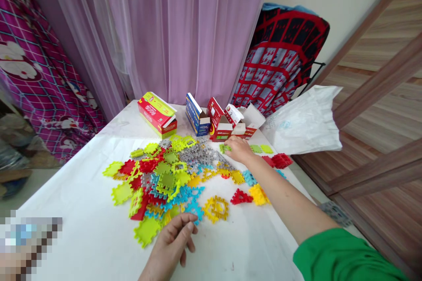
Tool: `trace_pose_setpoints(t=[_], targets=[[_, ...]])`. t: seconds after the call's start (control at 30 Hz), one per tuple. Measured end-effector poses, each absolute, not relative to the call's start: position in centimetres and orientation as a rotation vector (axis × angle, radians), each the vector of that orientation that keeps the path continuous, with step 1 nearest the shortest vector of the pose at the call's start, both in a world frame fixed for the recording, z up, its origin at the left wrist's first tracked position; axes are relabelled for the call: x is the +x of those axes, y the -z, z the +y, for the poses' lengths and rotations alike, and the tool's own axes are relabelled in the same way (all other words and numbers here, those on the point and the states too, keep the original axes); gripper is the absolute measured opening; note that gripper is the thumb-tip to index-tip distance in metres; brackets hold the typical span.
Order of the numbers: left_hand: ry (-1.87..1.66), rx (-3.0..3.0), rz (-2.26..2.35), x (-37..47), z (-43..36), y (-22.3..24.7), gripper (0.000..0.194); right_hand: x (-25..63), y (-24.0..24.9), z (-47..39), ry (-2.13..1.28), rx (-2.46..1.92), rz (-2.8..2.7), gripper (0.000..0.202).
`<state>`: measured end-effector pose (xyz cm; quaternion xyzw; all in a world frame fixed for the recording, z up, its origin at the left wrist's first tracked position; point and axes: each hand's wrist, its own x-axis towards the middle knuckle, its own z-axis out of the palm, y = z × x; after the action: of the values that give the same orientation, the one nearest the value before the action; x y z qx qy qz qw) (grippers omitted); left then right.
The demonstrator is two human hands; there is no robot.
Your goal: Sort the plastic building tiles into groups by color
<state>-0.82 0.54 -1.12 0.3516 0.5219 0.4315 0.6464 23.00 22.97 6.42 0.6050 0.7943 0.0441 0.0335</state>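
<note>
My left hand (176, 239) is low in the view beside the pile, its fingers loosely bent and apart, with nothing in it. Its fingertips are close to a blue interlocking tile (194, 208) and a yellow ring-shaped piece (216, 209). My right hand (240, 149) reaches across to the far side, fingers closed on a green interlocking tile (224, 148) that they partly cover. Between the hands spreads a mixed heap of toothed plastic tiles (166, 181) in lime, red, blue, yellow and grey. Several light green tiles (266, 149) lie right of my right hand.
Along the back stand a red and yellow box (154, 114), a blue box (197, 116) and red open-flapped boxes (217, 118). A white bag (301, 120) rests at the right edge. Red tiles (281, 160) and yellow tiles (259, 194) lie near my right forearm.
</note>
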Motion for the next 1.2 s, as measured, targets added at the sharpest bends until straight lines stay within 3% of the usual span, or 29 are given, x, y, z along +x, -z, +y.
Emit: trace_pose_setpoints(t=[0.4, 0.73, 0.97, 1.03, 1.1, 1.2], targets=[[-1.099, 0.944, 1.162, -1.2, 1.4, -0.1, 0.050, 12.1, -4.1, 11.2, 0.400, 1.556, 3.097, 0.020], [-1.340, 0.951, 1.262, -2.5, 1.3, -1.3, 0.045, 6.7, -6.4, 11.7, 0.277, 1.566, 2.935, 0.037], [-1.508, 0.789, 1.244, -4.2, 2.0, -2.1, 0.044, 6.7, -5.2, 11.6, 0.282, 1.802, 2.874, 0.026], [-1.527, 0.769, 1.241, -4.3, 2.2, -2.1, 0.042, 7.5, -4.8, 11.6, 0.574, 2.033, 2.880, 0.026], [-1.552, 0.751, 1.242, -4.3, 2.3, -2.1, 0.042, 8.5, -4.6, 11.3, 1.189, 2.184, 2.830, 0.027], [-1.556, 0.724, 1.255, -3.9, 2.3, -2.2, 0.051, 9.8, -4.3, 10.1, 2.097, 2.014, 2.611, 0.037]])
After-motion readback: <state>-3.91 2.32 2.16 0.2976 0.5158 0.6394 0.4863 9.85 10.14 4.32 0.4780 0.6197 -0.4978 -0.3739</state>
